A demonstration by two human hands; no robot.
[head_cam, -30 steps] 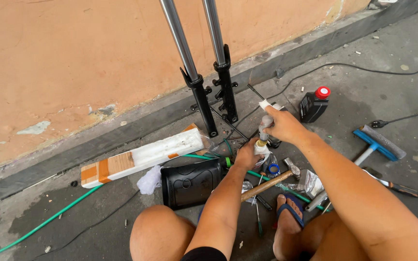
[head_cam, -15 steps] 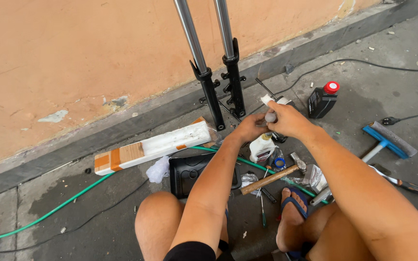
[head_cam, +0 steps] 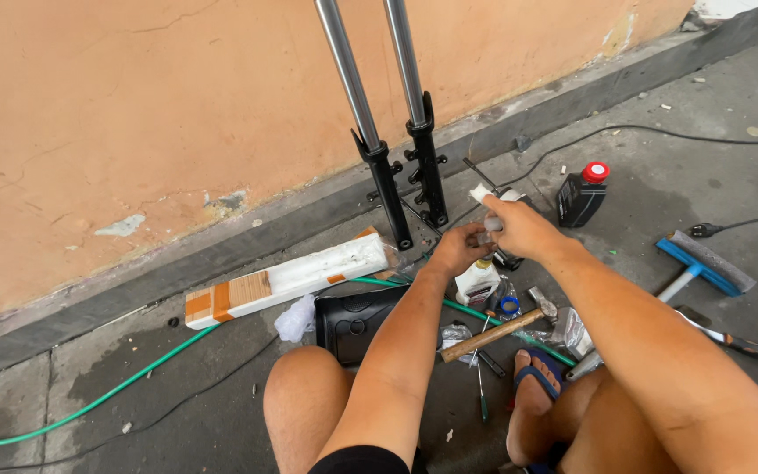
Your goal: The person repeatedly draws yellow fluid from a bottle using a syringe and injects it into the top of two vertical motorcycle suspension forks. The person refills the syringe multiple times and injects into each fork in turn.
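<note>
Basically, small grey cylindrical part [head_cam: 490, 226] held above the floor [head_cam: 660, 114], just over a white squat bottle [head_cam: 477, 283]. Right hand [head_cam: 519, 226] grip closed around it, white scrap [head_cam: 482, 191] sticking out past the fingers. Left hand [head_cam: 460, 248] grip pinches its lower end. Near: wooden-handled hammer [head_cam: 493, 332]. Far: two fork legs [head_cam: 396, 167] against wall. Right: black bottle, red cap [head_cam: 581, 195].
</note>
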